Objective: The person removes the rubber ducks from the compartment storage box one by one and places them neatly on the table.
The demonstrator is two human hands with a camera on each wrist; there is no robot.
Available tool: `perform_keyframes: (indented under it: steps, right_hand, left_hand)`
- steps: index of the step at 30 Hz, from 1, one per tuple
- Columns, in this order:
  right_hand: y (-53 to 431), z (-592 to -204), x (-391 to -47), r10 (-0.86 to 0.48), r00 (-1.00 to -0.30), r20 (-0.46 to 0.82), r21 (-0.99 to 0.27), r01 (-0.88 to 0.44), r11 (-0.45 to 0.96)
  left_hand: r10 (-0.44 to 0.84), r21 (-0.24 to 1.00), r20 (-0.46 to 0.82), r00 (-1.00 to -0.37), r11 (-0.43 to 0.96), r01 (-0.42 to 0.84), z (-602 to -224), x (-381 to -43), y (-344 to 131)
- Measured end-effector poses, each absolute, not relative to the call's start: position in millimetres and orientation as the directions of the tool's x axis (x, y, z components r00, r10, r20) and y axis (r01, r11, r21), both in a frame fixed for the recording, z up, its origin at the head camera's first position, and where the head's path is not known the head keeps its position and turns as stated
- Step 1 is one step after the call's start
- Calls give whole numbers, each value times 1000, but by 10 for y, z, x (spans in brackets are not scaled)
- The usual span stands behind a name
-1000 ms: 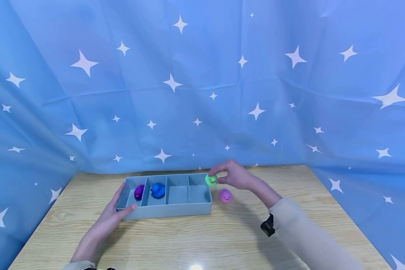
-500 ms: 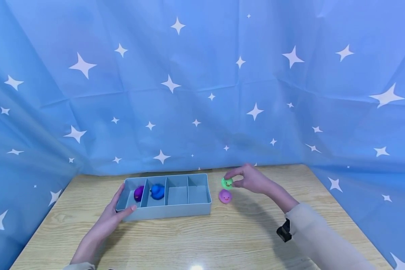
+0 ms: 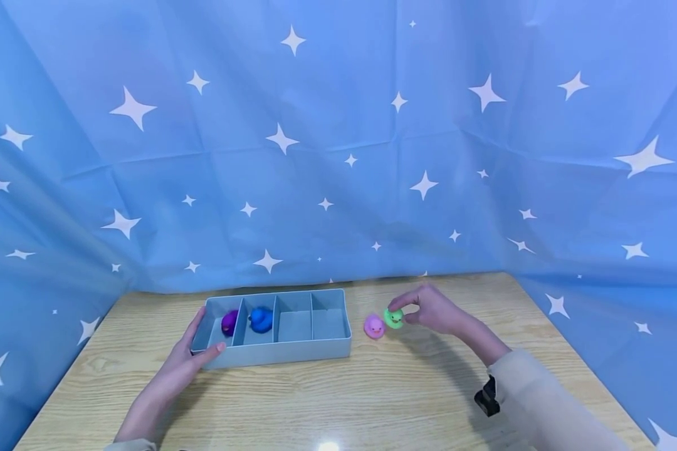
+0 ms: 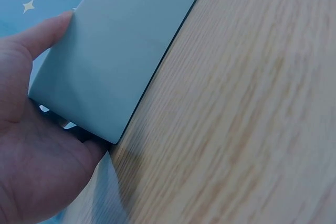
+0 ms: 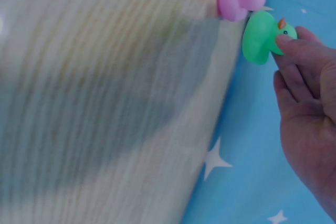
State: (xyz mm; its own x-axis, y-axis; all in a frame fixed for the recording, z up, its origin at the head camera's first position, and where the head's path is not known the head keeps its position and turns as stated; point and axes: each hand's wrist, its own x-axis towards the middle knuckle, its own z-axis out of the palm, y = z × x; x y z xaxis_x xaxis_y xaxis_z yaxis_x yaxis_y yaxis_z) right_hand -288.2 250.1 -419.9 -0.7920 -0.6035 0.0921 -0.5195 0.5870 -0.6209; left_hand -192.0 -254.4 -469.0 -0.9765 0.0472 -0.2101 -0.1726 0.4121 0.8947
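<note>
Left forearm [image 3: 143, 410]: extended upward from the lower left, bared above the left sleeve [image 3: 131, 446].
Left hand [image 3: 182, 362]: locked in a wide grip, left thumb [image 3: 207, 356] set on the near side, fingers [image 3: 195, 327] spread away from it on the far side.
Right forearm [image 3: 479, 338]: reached in from the lower right, angled leftward out of the pale right sleeve [image 3: 547, 394].
Right hand [image 3: 430, 311]: pinch formed by right thumb [image 5: 307, 52] and index finger [image 3: 404, 300], tips pointed leftward.
Hand spacing: well apart, right extended farther forward.

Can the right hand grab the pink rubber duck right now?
Probably not without letting go first: the right hand pinches the green rubber duck. Otherwise, the pink rubber duck sits close by, uncovered.
</note>
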Motion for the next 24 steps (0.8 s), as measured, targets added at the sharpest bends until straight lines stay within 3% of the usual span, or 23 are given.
perform_keyframes:
  steps: [24]
  right_hand:
    - [2655, -4408, -2883, -588, -807, 58, -594, -501, 630]
  left_hand:
    - [55, 904, -201, -978, 394, -163, -4710, -1909, -2555]
